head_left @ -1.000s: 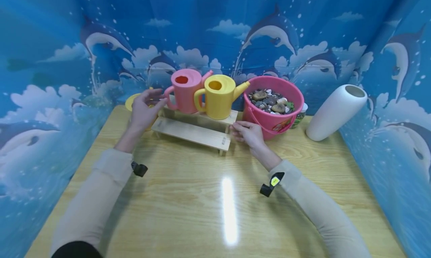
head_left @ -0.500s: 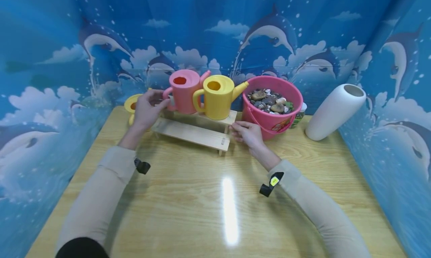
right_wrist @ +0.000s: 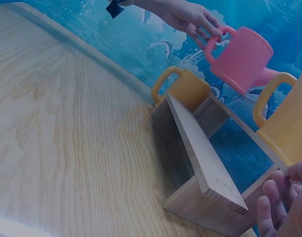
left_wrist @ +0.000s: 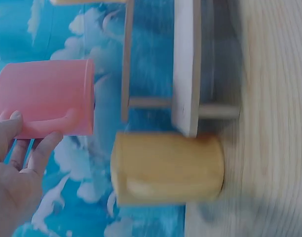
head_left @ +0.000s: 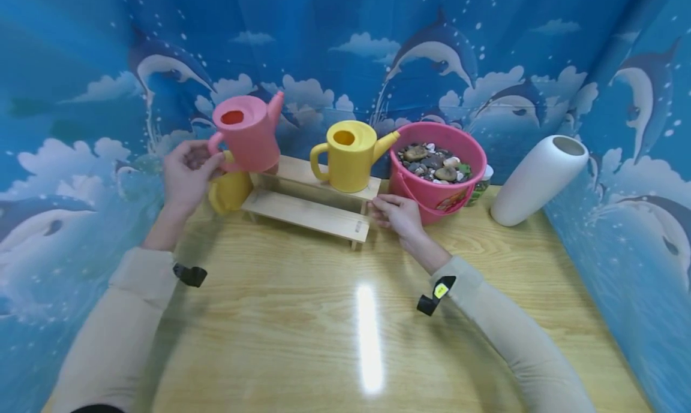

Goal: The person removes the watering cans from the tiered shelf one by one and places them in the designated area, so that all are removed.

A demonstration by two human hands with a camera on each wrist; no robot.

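Note:
My left hand point(head_left: 186, 176) grips the handle of a pink watering can point(head_left: 249, 134), which hangs in the air over the left end of a two-tier wooden shelf point(head_left: 308, 212). In the left wrist view, thumb and fingers pinch the handle of the pink can point(left_wrist: 45, 96). A yellow watering can point(head_left: 351, 156) stands on the shelf's upper tier. Another yellow watering can point(head_left: 232, 191) is on the table at the shelf's left end, partly behind the pink one. My right hand point(head_left: 398, 215) holds the right end of the upper tier between thumb and fingers.
Right of the shelf stands a pink bucket point(head_left: 437, 194) filled with stones, a small jar point(head_left: 479, 188) partly behind it. A leaning white vase point(head_left: 537, 182) is farther right. A dolphin-print curtain point(head_left: 324, 47) closes off the back and sides of the wooden table point(head_left: 291, 317).
My left hand has lifted the pink watering can off the upper tier and carried it left. My right hand and the yellow can on the shelf have stayed in place.

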